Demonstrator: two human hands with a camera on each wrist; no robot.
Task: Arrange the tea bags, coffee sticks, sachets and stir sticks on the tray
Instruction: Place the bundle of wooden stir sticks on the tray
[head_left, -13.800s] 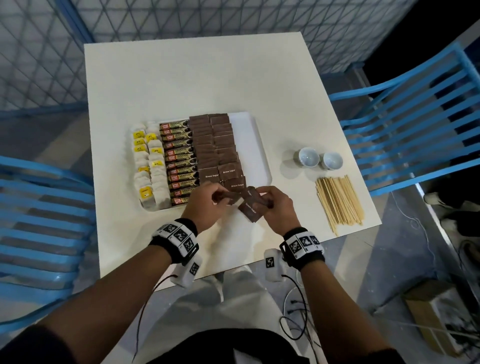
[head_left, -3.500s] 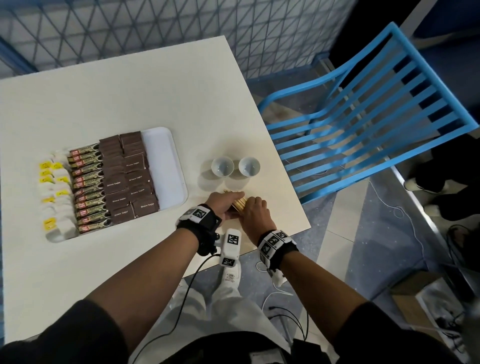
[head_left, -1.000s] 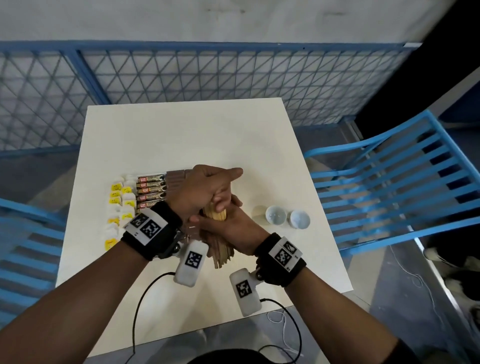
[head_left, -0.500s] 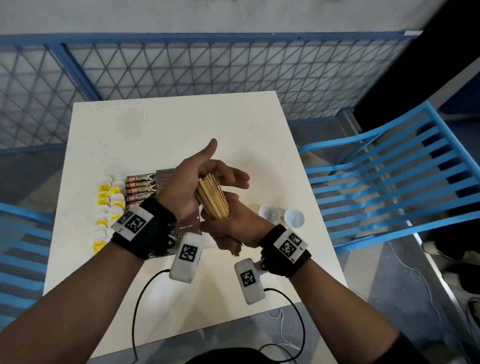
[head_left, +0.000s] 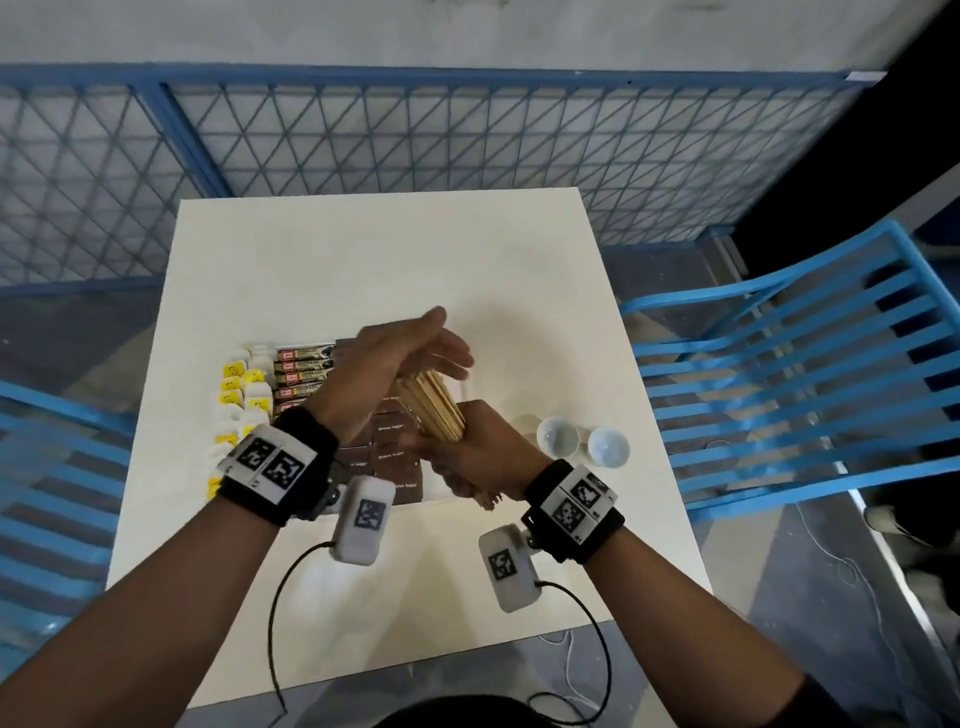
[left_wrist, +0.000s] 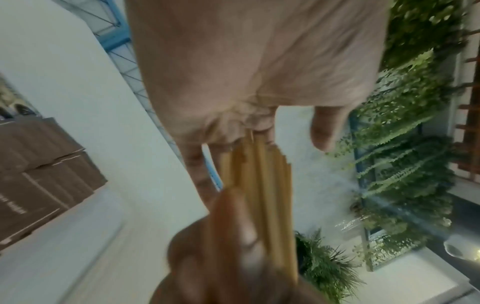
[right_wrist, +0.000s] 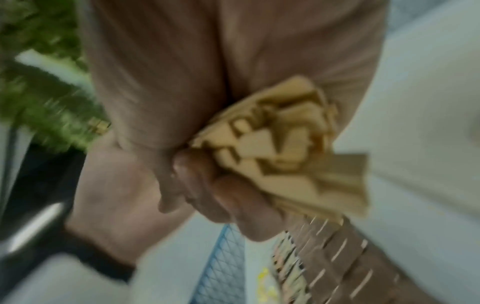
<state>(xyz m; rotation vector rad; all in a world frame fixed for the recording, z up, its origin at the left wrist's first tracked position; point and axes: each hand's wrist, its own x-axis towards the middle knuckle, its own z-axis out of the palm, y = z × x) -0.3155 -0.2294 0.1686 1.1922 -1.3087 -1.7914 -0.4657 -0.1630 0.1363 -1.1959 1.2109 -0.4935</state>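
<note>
My right hand (head_left: 467, 452) grips a bundle of wooden stir sticks (head_left: 434, 410) upright and tilted, just above the white tray (head_left: 432, 491). Flat and with straight fingers, my left hand (head_left: 410, 348) lies over the sticks' upper ends. The left wrist view shows that palm (left_wrist: 259, 61) against the stick tips (left_wrist: 262, 174). Uneven stick ends (right_wrist: 285, 154) stick out of my right fist in the right wrist view. On the tray lie rows of tea bags (head_left: 241, 389), coffee sticks (head_left: 304, 371) and brown sugar sachets (head_left: 389, 452), partly hidden by my arms.
Two small white cups (head_left: 557, 435) (head_left: 608, 447) stand on the white table (head_left: 363, 260) to the right of the tray. Blue slatted chairs stand at the right (head_left: 779, 374) and left (head_left: 52, 467). A blue mesh fence (head_left: 415, 140) runs behind the table.
My left hand has flattened, from thumb up and fingers curved beside the bundle to a straight palm over the stick ends. My right hand still holds the bundle over the tray.
</note>
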